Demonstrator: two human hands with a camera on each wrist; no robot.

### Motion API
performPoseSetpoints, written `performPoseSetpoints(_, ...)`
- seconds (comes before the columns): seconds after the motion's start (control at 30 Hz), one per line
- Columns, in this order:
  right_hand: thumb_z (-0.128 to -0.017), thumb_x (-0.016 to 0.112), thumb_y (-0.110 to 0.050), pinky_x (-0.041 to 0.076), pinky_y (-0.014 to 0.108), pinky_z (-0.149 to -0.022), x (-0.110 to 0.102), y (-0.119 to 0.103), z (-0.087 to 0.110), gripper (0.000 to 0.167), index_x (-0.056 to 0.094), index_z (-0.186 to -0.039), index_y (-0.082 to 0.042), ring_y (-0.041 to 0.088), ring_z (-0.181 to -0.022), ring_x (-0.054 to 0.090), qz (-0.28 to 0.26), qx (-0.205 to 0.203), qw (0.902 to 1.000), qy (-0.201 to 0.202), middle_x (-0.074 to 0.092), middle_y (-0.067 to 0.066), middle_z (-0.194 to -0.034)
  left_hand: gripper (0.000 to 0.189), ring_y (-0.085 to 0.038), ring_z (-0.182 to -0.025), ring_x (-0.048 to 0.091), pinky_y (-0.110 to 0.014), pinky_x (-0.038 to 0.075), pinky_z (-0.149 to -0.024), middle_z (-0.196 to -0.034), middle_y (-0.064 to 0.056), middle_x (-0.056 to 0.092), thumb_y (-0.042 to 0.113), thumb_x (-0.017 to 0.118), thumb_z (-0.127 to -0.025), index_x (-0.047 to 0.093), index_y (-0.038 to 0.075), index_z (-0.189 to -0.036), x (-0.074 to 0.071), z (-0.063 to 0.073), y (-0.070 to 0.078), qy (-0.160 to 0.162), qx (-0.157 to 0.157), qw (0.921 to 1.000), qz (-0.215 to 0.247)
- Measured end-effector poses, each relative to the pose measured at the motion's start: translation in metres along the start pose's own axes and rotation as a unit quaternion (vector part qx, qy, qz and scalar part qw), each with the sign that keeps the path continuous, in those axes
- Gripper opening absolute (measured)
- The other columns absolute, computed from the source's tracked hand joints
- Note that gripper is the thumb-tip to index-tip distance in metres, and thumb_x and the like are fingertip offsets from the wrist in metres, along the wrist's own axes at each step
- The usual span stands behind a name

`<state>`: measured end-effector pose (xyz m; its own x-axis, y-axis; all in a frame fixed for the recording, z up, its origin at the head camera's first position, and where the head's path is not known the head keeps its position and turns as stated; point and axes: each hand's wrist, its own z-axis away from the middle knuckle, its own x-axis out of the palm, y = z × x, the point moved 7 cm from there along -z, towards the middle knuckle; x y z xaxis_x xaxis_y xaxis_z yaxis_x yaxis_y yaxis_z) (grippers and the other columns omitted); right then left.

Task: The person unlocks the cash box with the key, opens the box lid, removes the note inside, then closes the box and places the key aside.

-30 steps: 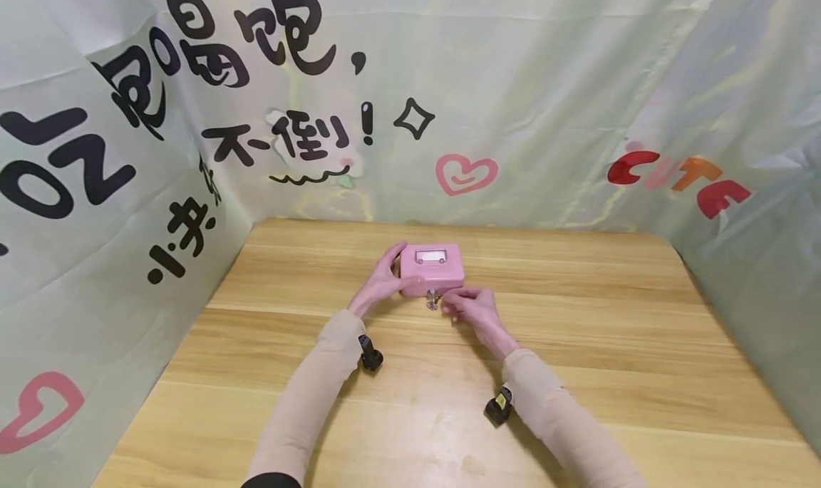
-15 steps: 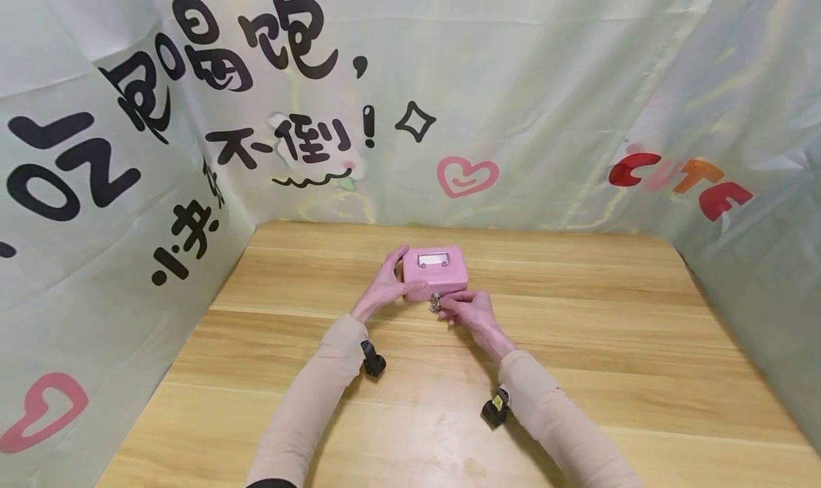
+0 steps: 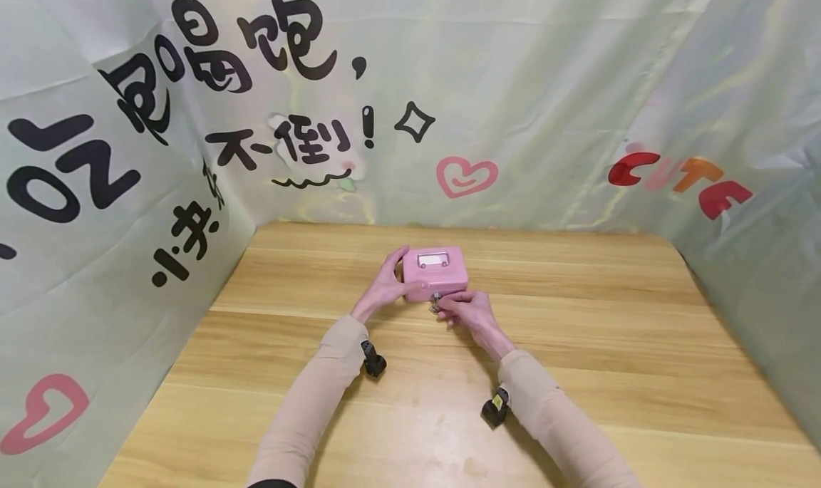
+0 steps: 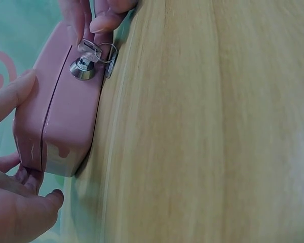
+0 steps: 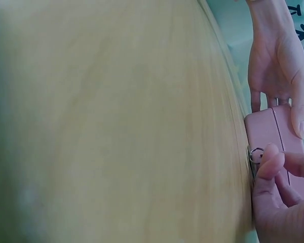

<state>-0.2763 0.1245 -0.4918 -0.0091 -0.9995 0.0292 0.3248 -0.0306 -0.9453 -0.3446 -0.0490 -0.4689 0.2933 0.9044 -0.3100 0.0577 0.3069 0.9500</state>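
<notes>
A small pink cash box with a metal handle on its lid stands on the table, lid closed. My left hand steadies its left end, thumb on the lid near the front edge and fingers round the back and side. In the left wrist view a key sits at the round silver lock on the box's front. My right hand pinches that key between thumb and forefinger. A ring with a second key hangs from it, partly hidden by my fingers in the right wrist view.
The wooden table reaches back to a pale printed curtain, which also encloses the left and right sides. Behind the box lies a short strip of table before the curtain. Black wrist cameras sit on both sleeves.
My right hand has shifted left from beside the lock and now pinches the key. My left hand stays on the box, which keeps its place apart from a slight shift of the whole view.
</notes>
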Motion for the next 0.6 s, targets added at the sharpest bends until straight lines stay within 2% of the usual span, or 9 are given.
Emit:
performPoseSetpoints(0.33,-0.093,0.062,0.005,0.053,0.017,-0.05,0.0005,0.0013,-0.0015,0.03,0.06,-0.12,0.02,0.009,-0.062,0.069,-0.028,-0.002,0.9996,-0.006,0.077,0.02,-0.088,0.1,-0.038,-0.155,0.021,-0.056,0.016,-0.129,-0.168,-0.016,0.021,0.012,0.084,-0.079,0.024,0.007,-0.159,0.0007,0.0008,0.0,-0.002,0.0,1.0,0.007)
performPoseSetpoints(0.6,-0.092,0.061,0.01,0.052,0.016,-0.049,0.0004,0.002,-0.002,0.028,0.061,-0.117,0.021,0.009,-0.061,0.068,-0.035,-0.001,0.9994,-0.004,0.076,0.014,-0.084,0.1,-0.039,-0.154,0.024,-0.054,0.02,-0.128,-0.168,-0.016,0.021,0.012,0.084,-0.079,0.024,0.008,-0.159,0.001,0.0004,-0.0013,-0.005,0.0,0.9999,0.01)
